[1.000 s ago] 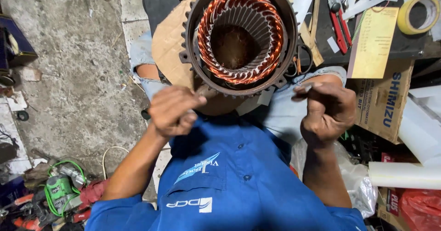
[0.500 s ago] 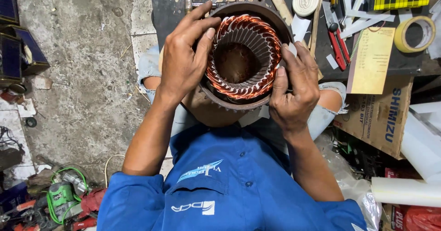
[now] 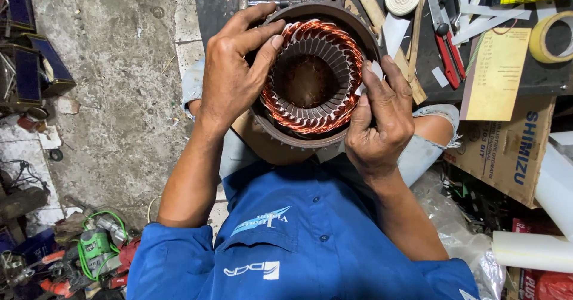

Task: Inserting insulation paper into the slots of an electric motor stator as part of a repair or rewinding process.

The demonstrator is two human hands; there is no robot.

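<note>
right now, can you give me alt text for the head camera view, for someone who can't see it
Seen from above, a person in a blue shirt grips a round motor stator with copper windings, left hand on its left rim, right hand on its right rim. Red-handled pliers, tape rolls and a cardboard box lie to the right.

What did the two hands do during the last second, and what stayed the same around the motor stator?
A second ago both hands were closed below the stator, off it. They rose and took hold of its rim: the left hand now lies over the left side, fingers on the copper windings; the right hand grips the right side, pinching a small white strip. The stator, red pliers and tape roll kept their places.
</note>
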